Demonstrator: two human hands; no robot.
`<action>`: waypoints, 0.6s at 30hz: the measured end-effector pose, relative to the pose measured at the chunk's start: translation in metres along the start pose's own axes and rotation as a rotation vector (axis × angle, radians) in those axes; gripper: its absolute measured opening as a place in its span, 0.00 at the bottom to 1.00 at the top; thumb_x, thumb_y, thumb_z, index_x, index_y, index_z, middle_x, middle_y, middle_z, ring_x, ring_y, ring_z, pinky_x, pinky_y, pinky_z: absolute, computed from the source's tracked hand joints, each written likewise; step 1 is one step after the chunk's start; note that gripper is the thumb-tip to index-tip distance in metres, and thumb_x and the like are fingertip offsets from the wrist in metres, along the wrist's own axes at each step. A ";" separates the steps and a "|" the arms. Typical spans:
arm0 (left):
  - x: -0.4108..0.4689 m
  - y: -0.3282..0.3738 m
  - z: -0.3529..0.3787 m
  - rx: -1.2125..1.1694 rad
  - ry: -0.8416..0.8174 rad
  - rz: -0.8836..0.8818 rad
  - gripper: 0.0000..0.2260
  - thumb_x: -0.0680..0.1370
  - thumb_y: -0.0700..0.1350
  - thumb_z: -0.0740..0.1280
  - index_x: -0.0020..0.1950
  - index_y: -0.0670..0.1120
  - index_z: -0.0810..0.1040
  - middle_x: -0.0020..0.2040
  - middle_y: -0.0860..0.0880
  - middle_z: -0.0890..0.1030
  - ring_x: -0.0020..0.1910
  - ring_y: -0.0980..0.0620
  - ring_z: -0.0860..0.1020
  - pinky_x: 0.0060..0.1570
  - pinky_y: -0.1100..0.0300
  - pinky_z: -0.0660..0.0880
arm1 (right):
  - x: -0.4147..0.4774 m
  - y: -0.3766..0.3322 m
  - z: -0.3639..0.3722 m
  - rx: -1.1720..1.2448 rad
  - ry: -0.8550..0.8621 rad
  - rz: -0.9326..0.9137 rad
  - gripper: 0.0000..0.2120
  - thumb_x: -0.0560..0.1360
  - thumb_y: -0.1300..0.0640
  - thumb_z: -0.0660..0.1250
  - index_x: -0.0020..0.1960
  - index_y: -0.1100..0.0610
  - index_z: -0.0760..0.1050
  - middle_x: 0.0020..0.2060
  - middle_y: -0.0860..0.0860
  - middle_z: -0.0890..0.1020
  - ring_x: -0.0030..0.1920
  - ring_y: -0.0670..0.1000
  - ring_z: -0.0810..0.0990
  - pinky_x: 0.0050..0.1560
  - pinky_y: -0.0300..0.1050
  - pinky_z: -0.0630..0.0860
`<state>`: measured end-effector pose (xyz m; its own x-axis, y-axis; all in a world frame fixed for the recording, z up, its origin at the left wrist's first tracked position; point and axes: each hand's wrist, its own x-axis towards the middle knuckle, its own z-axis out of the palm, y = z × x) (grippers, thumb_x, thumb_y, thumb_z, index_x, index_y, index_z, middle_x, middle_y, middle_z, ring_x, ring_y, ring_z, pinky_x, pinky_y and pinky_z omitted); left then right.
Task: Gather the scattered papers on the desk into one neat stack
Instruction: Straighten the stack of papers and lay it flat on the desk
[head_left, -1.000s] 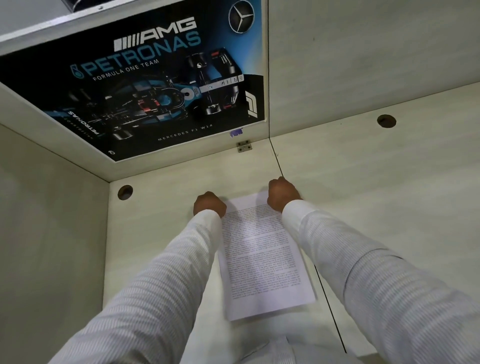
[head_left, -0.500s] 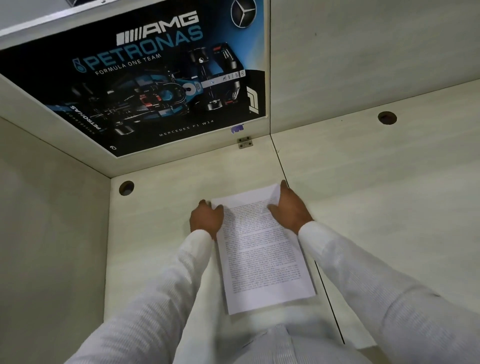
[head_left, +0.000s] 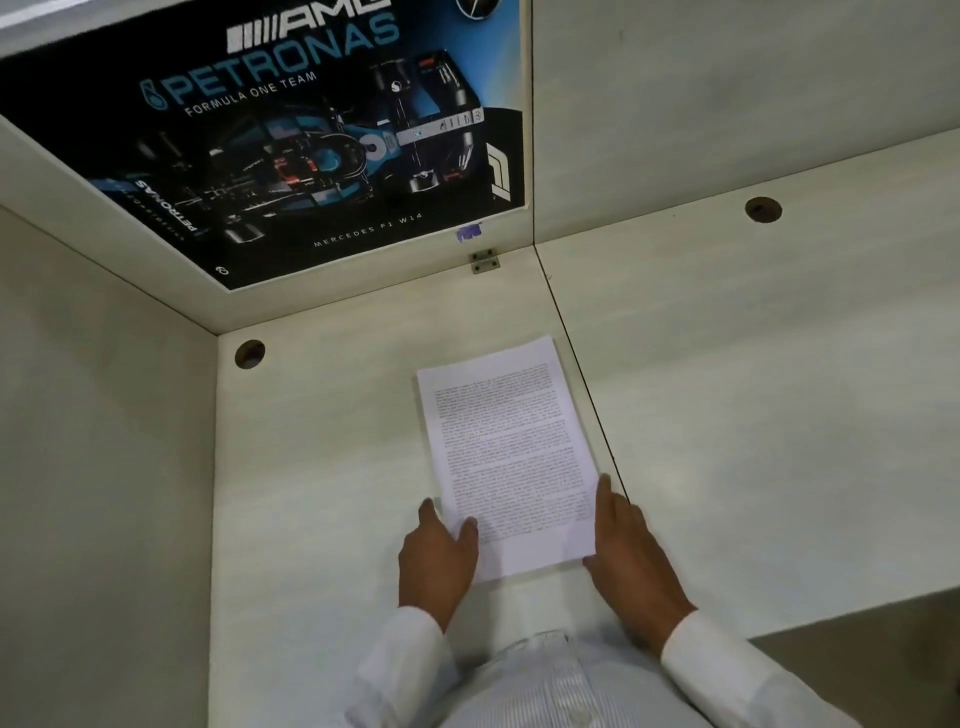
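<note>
Papers (head_left: 509, 457) lie as one stack on the pale counter (head_left: 322, 467), just left of the dark seam running down its surface, with no loose sheets anywhere else in view. A moment ago both hands pressed at the far end of the stack; they have since slid back to its near corners. The left hand (head_left: 439, 558) rests flat and open, thumb on the lower left edge, and the right hand (head_left: 631, 551) lies open along the lower right edge, neither gripping anything. I take that as squaring the sides, so the gathering looks nearly finished. The top sheet is white, dense with printed text, its edges lined up and slightly turned relative to the counter.
</note>
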<state>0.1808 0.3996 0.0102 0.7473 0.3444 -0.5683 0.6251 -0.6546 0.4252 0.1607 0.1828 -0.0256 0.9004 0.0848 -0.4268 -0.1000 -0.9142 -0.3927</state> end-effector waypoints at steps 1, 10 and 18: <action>0.002 0.001 0.000 0.020 -0.002 0.012 0.30 0.79 0.55 0.64 0.76 0.42 0.62 0.66 0.41 0.78 0.64 0.41 0.77 0.62 0.53 0.74 | 0.002 0.001 0.000 -0.013 0.002 -0.007 0.43 0.80 0.59 0.63 0.79 0.60 0.33 0.72 0.54 0.65 0.67 0.53 0.69 0.58 0.42 0.74; 0.017 0.001 -0.007 0.164 0.008 0.011 0.35 0.79 0.60 0.62 0.78 0.40 0.56 0.69 0.40 0.75 0.65 0.41 0.75 0.61 0.53 0.72 | 0.006 -0.017 -0.036 0.110 -0.102 0.104 0.58 0.70 0.32 0.69 0.80 0.60 0.39 0.75 0.58 0.62 0.72 0.58 0.66 0.66 0.53 0.71; 0.082 0.056 -0.027 0.339 0.334 0.435 0.28 0.82 0.54 0.58 0.78 0.39 0.59 0.79 0.41 0.58 0.78 0.39 0.55 0.74 0.45 0.56 | 0.111 -0.081 -0.072 0.041 0.184 -0.307 0.30 0.81 0.47 0.61 0.77 0.61 0.61 0.74 0.60 0.67 0.74 0.59 0.65 0.72 0.55 0.66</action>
<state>0.2831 0.4087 0.0065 0.9805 0.1545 -0.1211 0.1838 -0.9393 0.2897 0.2996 0.2377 0.0174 0.9519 0.2768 -0.1316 0.1734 -0.8404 -0.5135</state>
